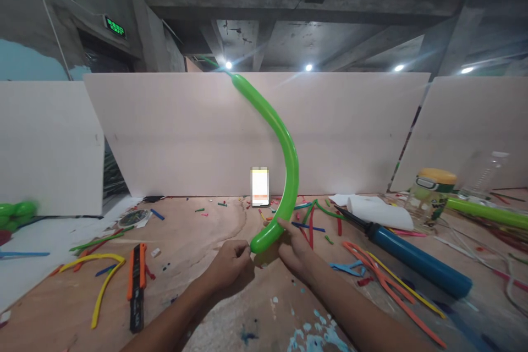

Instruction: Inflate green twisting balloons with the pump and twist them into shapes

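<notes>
Facing you, a pale board (185, 132) stands along the back of the worktable (181, 231); before it your green balloon (292, 159), inflated for most of its length, rises from your hands, bows out to the right and bends back left to a thin, limp tail above the board's top edge. Your left hand (233, 264) pinches the balloon's near end; your right hand (293, 247) grasps it just above, fingers on both sides; the step looks like handling that near end, and your next move seems to call for a firm left pinch and a light right grip, so that nothing slips or bursts.

To your right lies a blue pump (421, 261), no lettering readable on it; beyond stands a yellow-lidded jar (435, 198), its label too blurred to read; on your left is an orange-and-black cutter (137, 286), its pale markings too small; the upright phone's (259, 187) screen is blurred out; the green wall sign (115, 26) reads EXIT, the characters above it unclear.
</notes>
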`<state>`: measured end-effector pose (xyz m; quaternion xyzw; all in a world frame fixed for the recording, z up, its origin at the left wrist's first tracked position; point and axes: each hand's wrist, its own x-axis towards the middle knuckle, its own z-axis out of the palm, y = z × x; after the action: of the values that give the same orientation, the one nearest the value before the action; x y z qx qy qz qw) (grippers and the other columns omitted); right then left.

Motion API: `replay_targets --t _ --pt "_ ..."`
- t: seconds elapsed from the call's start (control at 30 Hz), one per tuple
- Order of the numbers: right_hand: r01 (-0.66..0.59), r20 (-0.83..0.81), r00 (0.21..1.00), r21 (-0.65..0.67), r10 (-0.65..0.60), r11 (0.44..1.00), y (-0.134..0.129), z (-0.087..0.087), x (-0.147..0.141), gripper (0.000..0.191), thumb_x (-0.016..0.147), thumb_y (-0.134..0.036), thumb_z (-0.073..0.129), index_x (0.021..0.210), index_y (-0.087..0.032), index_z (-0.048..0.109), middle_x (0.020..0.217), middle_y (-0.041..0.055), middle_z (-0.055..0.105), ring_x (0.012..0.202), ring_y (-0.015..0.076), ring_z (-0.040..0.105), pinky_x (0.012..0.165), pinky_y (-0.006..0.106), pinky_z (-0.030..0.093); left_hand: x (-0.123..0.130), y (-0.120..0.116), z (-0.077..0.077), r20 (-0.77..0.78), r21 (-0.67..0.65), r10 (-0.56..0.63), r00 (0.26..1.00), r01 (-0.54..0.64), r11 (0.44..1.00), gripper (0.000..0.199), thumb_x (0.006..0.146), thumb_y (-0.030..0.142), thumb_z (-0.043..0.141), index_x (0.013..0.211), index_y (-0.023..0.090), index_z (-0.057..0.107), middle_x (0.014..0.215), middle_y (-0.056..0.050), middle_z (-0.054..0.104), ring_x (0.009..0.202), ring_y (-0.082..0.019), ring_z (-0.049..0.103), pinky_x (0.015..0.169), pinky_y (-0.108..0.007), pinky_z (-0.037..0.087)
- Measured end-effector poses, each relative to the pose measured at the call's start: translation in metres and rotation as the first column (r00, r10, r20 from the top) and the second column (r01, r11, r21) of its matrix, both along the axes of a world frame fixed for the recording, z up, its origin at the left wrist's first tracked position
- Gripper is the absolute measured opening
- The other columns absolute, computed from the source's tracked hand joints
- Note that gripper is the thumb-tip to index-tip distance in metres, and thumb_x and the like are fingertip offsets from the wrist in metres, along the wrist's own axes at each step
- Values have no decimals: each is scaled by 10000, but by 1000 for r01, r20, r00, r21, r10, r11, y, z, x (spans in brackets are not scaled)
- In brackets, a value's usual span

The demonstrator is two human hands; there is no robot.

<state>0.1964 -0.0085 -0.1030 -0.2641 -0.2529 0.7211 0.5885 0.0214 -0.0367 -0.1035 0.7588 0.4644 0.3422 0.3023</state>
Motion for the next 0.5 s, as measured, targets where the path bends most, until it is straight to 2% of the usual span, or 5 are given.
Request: replay_targets --t 0.27,0.37,0.5 --pt "28 -126 992 -11 -29 1000 -4 28 15 147 673 -306 706 690 -184 625 562 -2 613 554 146 568 664 319 514 0 -1 0 0 -28 -26 1000 26 999 273 775 277 383 520 190 339 528 43 280 534 -105 310 505 -242 201" --pt "58 -141 988 -5 -58 998 -6 30 11 152 639 -252 700 597 -174 577 565 7 615 571 151 578 656 316 519 1 -2 0 8 -46 -31 999 32 998 289 790 286 365 518 190 351 510 44 308 516 -104 323 496 -239 211" --pt "108 -144 984 -11 -108 994 -7 28 6 181 644 -233 667 548 -182 522 426 -43 511 412 103 467 503 267 477 3 -4 1 18 -62 -46 999 47 997 291 792 288 370 518 187 370 503 43 331 512 -104 336 496 -236 229"
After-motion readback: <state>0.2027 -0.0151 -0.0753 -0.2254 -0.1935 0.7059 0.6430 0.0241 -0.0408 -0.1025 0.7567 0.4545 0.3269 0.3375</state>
